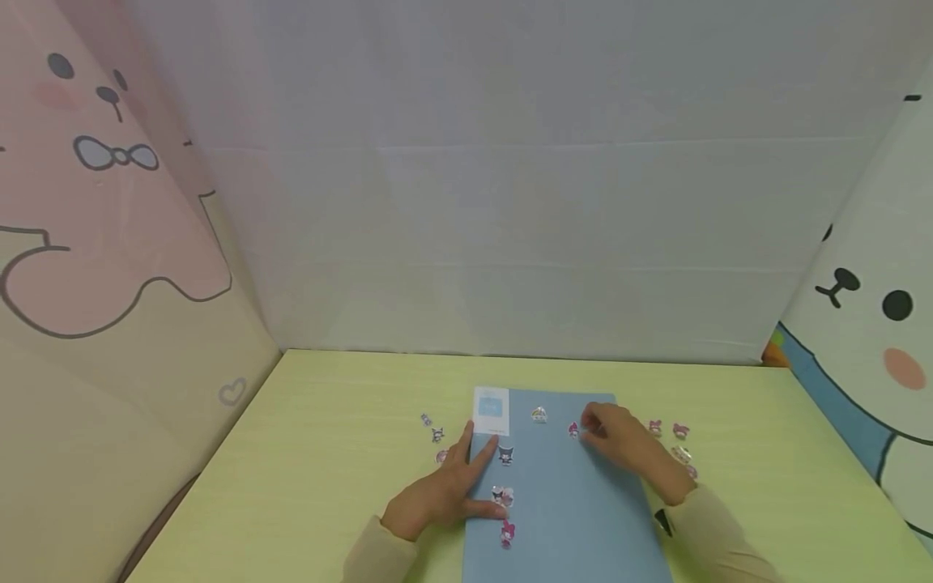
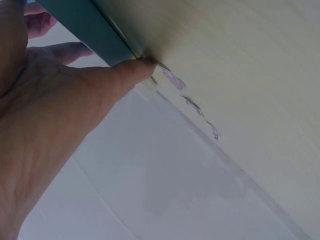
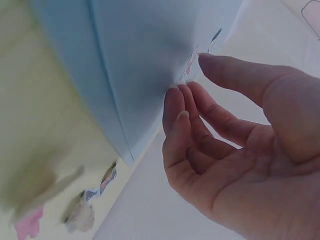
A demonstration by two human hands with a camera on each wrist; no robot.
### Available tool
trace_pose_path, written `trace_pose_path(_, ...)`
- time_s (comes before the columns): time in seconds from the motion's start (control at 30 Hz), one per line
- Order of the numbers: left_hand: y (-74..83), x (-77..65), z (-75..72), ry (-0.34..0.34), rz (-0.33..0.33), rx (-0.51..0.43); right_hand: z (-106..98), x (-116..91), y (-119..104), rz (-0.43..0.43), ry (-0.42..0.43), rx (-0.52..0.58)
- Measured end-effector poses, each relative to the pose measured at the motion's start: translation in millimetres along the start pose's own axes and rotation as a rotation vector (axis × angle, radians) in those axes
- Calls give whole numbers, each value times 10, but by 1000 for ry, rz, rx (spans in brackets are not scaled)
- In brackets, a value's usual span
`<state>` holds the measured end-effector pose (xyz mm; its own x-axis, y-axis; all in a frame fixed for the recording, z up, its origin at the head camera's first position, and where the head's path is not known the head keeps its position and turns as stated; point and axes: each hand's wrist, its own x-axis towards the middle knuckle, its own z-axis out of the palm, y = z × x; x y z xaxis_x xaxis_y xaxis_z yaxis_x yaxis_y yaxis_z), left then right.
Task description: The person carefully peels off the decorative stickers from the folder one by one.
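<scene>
A blue folder (image 1: 568,518) with a white label (image 1: 492,428) at its upper left lies on the table. My left hand (image 1: 445,490) rests with spread fingers over the folder's left edge. Beside those fingers are a dark-hooded character sticker (image 1: 506,456), a sticker of paired figures (image 1: 503,496) and a pink character sticker (image 1: 507,534). At the upper right my right hand (image 1: 615,437) hovers beside a small pink-hooded sticker (image 1: 573,430) on the folder. In the right wrist view, a gap parts its thumb from the bent fingers. A rainbow sticker (image 1: 538,414) sits to the left.
Several loose stickers (image 1: 437,436) lie on the yellow table (image 1: 328,453) left of the folder, and several more stickers (image 1: 681,431) lie to its right. A dark object (image 1: 662,522) shows partly under the right sleeve. Patterned curtains (image 1: 510,243) stand behind and at both sides.
</scene>
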<state>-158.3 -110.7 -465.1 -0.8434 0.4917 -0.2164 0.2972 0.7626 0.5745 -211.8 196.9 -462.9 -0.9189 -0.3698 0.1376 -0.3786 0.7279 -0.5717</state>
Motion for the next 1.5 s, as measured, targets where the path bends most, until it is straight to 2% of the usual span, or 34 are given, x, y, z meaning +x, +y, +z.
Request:
trace_pose_path(0.5, 0, -7, 2, 10, 5, 15, 73, 44, -118, 28, -11, -25)
trace_pose_path(0.87, 27, -16, -7, 13, 11, 9, 93, 54, -102, -9, 20, -40)
trace_pose_path(1.23, 29, -21, -10, 14, 17, 11, 107, 77, -79, 9, 47, -40)
trace_pose_path(1.5, 15, -6, -6, 6, 11, 2, 103, 68, -62, -31, 87, -17)
